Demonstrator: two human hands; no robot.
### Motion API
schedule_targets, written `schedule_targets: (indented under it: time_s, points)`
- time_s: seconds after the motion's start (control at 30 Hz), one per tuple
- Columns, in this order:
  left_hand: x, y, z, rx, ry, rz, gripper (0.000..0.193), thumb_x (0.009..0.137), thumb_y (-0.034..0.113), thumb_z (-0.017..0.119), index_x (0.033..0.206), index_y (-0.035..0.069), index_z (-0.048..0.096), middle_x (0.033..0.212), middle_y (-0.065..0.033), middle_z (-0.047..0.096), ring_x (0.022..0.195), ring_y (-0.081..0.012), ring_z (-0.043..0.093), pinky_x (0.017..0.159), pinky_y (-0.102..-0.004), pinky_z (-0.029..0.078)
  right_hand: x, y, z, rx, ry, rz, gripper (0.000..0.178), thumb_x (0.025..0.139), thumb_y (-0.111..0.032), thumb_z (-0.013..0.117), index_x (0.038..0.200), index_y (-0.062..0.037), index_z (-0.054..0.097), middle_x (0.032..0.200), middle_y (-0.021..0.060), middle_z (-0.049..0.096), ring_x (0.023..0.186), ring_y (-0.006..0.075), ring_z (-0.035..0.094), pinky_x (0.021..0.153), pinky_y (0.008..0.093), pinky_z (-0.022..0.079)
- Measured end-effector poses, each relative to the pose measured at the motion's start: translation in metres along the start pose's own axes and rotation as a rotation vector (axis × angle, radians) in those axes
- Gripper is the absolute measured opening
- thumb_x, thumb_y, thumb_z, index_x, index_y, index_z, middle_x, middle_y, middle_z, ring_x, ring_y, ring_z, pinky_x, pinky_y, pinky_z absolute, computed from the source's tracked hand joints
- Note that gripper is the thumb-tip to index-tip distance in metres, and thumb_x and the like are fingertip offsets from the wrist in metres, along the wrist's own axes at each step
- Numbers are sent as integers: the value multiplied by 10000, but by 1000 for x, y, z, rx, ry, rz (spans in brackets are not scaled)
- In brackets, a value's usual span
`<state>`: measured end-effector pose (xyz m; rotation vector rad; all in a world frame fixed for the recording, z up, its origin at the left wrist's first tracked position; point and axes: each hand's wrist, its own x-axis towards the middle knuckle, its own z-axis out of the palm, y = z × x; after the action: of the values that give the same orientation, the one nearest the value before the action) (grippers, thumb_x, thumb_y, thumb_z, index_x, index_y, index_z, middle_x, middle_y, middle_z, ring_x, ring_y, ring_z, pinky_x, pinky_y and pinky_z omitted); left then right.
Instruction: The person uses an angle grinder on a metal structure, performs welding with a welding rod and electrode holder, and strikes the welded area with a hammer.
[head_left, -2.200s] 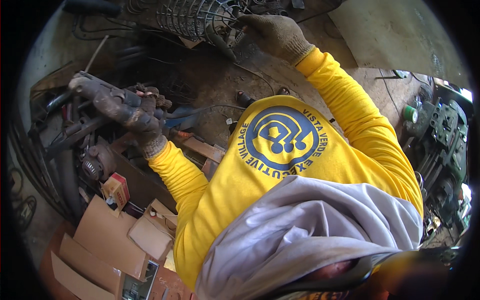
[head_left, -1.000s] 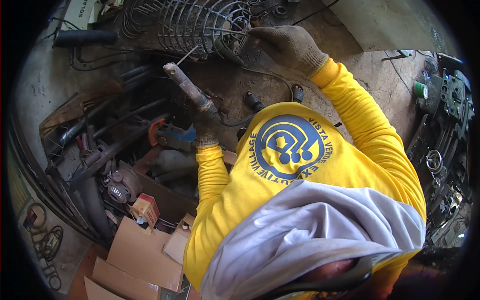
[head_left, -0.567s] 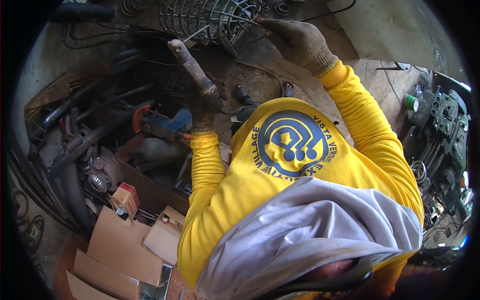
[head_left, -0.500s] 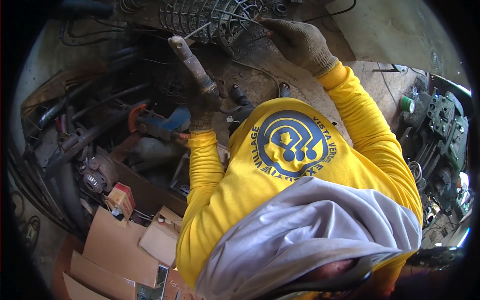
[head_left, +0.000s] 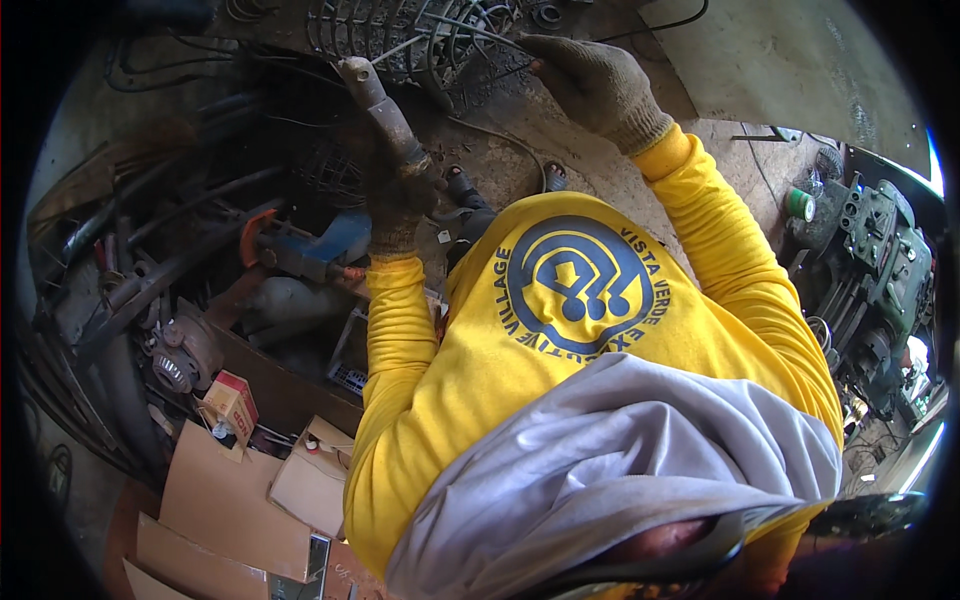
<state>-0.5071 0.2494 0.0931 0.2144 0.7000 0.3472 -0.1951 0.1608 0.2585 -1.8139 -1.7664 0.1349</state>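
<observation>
My left hand [head_left: 396,208], in a dark work glove, is wrapped round a worn welding electrode holder [head_left: 385,115]. A thin rod [head_left: 400,47] juts from the holder's tip toward a cage of curved metal bars [head_left: 350,28] at the far edge. Further right, my gloved right hand [head_left: 600,92] is closed with fingertips pinching a long thin metal rod [head_left: 478,32]. That rod runs leftward over the cage. Whether either rod touches the bars I cannot tell.
Scrap metal bars [head_left: 150,290] and a blue tool with an orange guard [head_left: 300,245] lie to the left. Cardboard [head_left: 230,500] and a small box [head_left: 232,405] are near left. A green-grey machine [head_left: 880,260] stands right, beside a green can [head_left: 800,204]. A cable [head_left: 515,142] crosses the floor.
The view has shifted slightly, so the surroundings sit a little further left and up. The electrode holder's tip is slightly higher in the picture. Both hands keep their grips.
</observation>
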Motion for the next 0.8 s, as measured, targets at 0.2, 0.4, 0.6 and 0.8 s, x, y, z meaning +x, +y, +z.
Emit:
schedule_targets:
  time_s: [0.2,0.4,0.6,0.8]
  points:
    - [-5,4,10,-43,-149,137,280,896,66,666,1156,88,563,849,-108,629,684,-221,622,599,-358,537,-1,-3,-4,8,13,16,282,942,-278,670,1192,-157,717,932,125,739,819,316,721,714,413,584]
    - [-18,-3,10,1008,40,707,230,945,187,609,1129,59,558,881,-106,651,698,-217,665,609,-367,564,1,-13,-9,-3,-77,92,273,943,-252,691,1193,-148,726,950,134,747,793,313,728,682,378,590]
    - [-35,6,30,860,461,265,104,972,170,655,1015,85,613,800,-43,667,660,-157,651,613,-315,535,-1,-7,0,53,-21,67,311,914,-266,708,1200,-143,724,842,112,730,722,294,709,646,386,573]
    - [-52,-8,-2,988,339,454,284,948,163,701,1182,80,562,1028,-79,639,858,-196,650,723,-325,555,2,-16,-6,89,-60,73,329,893,-254,719,1208,-158,724,819,114,723,689,300,694,631,383,562]
